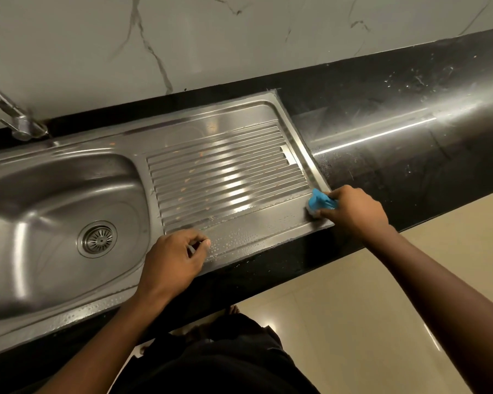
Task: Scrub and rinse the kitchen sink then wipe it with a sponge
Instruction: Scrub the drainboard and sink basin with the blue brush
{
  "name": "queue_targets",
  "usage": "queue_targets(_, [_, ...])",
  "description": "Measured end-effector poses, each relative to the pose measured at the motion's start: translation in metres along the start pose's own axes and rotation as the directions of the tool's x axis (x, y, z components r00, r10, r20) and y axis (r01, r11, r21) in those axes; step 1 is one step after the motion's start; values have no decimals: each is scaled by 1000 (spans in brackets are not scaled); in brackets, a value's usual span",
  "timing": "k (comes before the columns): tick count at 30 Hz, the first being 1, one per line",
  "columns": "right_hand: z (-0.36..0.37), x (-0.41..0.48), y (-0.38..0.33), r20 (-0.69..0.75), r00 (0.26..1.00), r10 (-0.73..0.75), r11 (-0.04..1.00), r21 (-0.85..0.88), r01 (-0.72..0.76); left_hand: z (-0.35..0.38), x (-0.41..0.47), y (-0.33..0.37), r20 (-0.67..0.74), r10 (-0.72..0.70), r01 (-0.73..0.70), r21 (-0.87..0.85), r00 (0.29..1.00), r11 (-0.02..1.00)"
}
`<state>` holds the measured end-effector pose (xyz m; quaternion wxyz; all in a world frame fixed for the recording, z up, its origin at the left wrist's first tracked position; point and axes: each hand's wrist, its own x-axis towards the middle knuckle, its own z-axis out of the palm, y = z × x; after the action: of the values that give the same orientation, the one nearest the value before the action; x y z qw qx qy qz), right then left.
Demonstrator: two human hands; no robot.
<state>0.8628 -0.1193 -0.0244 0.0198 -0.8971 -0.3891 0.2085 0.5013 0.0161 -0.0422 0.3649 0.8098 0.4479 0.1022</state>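
Note:
A stainless steel sink (52,194) fills the left side, with a round drain strainer (98,239) in its basin and a ribbed drainboard (225,172) to the right. My right hand (353,213) grips a blue scrub brush (320,201) with pale bristles, pressed down on the drainboard's near right corner. My left hand (172,258) rests on the wet front rim of the drainboard with its fingers curled and nothing visible in it. Water droplets bead on the flat strip between the two hands.
A metal tap (17,120) stands at the back left behind the basin. Black polished countertop (410,143) runs to the right, speckled with droplets. A marble-patterned wall (211,38) rises behind. Beige floor tiles (353,322) lie below the counter edge.

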Motion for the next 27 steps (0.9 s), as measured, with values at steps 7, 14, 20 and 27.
queue_targets(7, [-3, 18, -18, -126, 981, -149, 930, -356, 95, -3, 1, -2, -19, 6, -6, 16, 1000, 1000])
queue_targets(14, [-15, 16, -2, 210, 972, 105, 994, -6, -106, 0, 2, -3, -30, -6, 6, 4, 1000, 1000])
queue_targets(20, [11, 4, -37, 328, 944, -36, 977, 208, -35, 0, 6, -1, -39, -11, 11, 8, 999, 1000])
queue_targets(27, [-7, 0, 17, 73, 996, 53, 998, 28, -55, 0, 11, -1, -71, -25, 26, 9, 997, 1000])
